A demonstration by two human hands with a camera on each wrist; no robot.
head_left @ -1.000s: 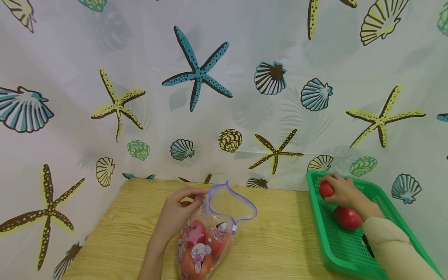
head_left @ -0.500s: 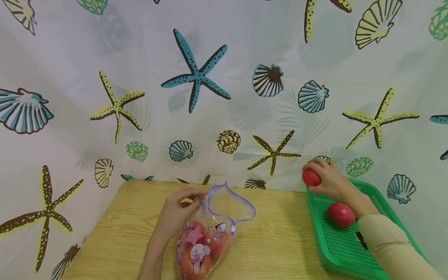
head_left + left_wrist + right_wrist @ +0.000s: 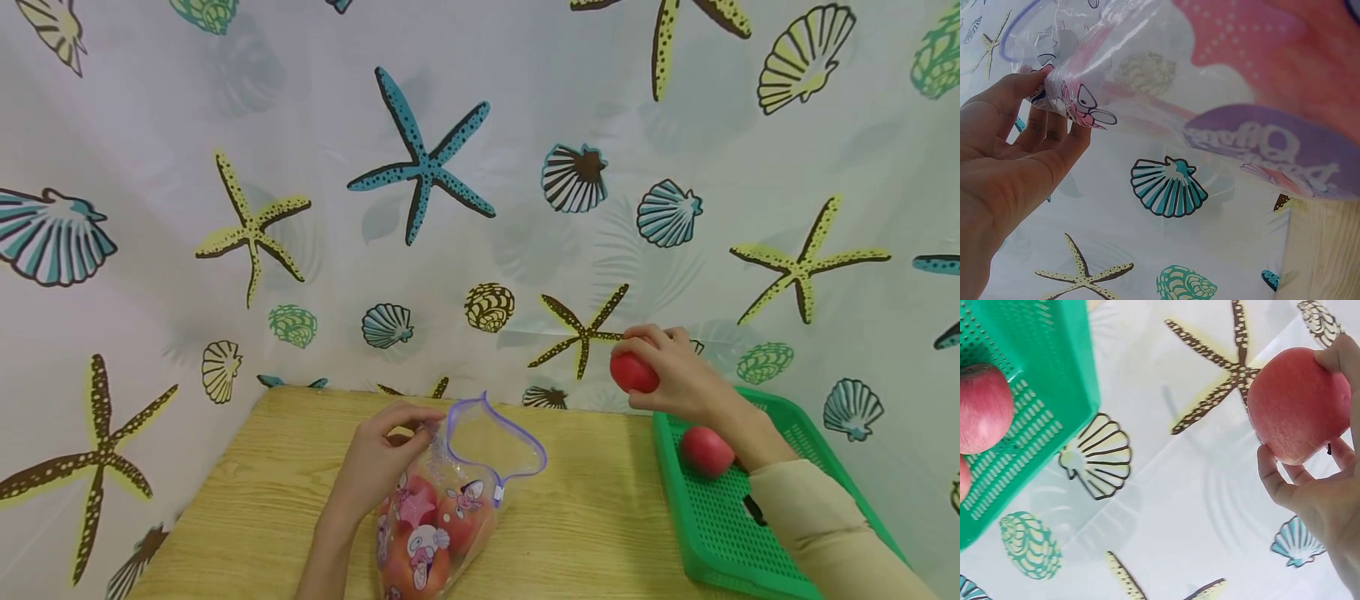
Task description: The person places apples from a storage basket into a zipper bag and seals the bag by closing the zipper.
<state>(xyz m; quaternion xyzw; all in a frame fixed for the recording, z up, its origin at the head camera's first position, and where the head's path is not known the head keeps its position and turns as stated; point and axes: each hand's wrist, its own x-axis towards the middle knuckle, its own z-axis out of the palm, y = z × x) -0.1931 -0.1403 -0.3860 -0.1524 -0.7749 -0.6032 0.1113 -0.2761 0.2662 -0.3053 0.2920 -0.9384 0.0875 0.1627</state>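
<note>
Right hand (image 3: 675, 375), right of centre in the head view: fingers and thumb curled round one round, smooth red fruit (image 3: 632, 373), held in the air just beyond the upper left corner of the basket. In the right wrist view we note a short dark stem at its underside.

Left hand (image 3: 382, 454), lower centre: thumb and fingers pinch the upper left edge of a clear plastic zip bag (image 3: 427, 546) with printed cartoon figures. Its lavender-edged mouth (image 3: 546, 458) gapes toward the right; a small white slider (image 3: 498, 493) sits at the lower end of that edge. Through the film we see several red-orange round fruits (image 3: 459, 525); we cannot count them surely.

Green perforated plastic basket (image 3: 672, 483), lower right: one red fruit (image 3: 707, 452) lies near its left wall, and a sliver of a second (image 3: 962, 478) shows at the left edge of the right wrist view.

Support and backdrop: pale wood-grain table (image 3: 585, 517); white sheet (image 3: 322, 92) printed with starfish and shells.

Handling notes: we judge the step to be carrying the fruit clear of the basket while the bag is held open. We advise a full, gentle grip round the fruit, height enough to pass the basket rim, and a steady left pinch, lest the soft mouth fold shut.
</note>
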